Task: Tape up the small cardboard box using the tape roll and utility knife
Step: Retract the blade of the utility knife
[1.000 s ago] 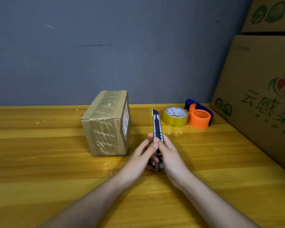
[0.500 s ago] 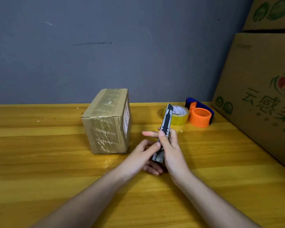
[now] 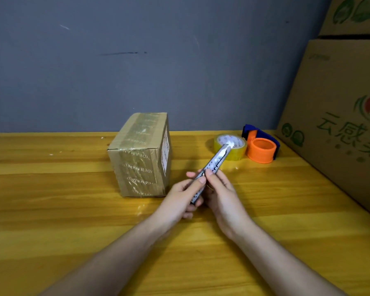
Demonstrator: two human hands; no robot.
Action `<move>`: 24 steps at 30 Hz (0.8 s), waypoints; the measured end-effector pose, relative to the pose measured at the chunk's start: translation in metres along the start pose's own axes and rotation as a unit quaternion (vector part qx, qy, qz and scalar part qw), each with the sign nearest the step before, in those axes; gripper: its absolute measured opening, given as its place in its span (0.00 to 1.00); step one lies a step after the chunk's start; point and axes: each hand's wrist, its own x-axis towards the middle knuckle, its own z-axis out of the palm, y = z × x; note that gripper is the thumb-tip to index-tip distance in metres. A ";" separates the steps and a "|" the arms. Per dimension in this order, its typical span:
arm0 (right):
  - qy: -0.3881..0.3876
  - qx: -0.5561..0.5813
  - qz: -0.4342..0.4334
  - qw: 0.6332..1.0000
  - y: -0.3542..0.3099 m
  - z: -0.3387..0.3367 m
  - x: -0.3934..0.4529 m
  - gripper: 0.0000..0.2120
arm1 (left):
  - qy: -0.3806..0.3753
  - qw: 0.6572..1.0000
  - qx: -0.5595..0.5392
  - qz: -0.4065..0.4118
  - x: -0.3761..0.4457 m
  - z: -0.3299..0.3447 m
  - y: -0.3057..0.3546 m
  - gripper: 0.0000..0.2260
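Both hands meet over the middle of the yellow wooden table (image 3: 51,210), and between them lies the slim silver-and-black utility knife (image 3: 212,167), its long axis running from the palms up and away to the right, so that its far tip points toward the tapes and away from the box. The left hand (image 3: 179,197) cradles the lower part of the handle with curled fingers, thumb laid along the body; the right hand (image 3: 220,195) wraps the handle from the other side, its thumb pressed on top about where a slider would sit. Whether the blade is out I cannot tell, as the tip is blurred against the tape behind it. The small brown cardboard box (image 3: 140,157), already banded with glossy printed tape over its top and front, stands just left of the hands and slightly farther back, nearer the left hand. The yellowish clear tape roll (image 3: 235,153) lies flat beyond the knife tip, nearer the right hand, touching or almost touching an orange ring with a blue tape-dispenser frame (image 3: 262,148). Large printed cardboard cartons (image 3: 340,124) wall off the right edge. Nothing stands between the hands and either box or roll, though the knife occupies both hands.
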 end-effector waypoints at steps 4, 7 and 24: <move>0.008 -0.015 -0.009 1.000 0.003 0.003 -0.001 0.08 | 0.054 0.996 0.044 0.053 -0.004 0.008 0.002 0.10; 0.024 -0.027 -0.020 0.999 0.004 0.003 -0.002 0.09 | 0.086 0.990 0.075 0.079 -0.001 0.011 -0.002 0.13; -0.012 -0.118 -0.056 0.991 -0.003 -0.003 0.002 0.05 | -0.044 0.998 0.030 0.043 0.000 0.004 -0.004 0.10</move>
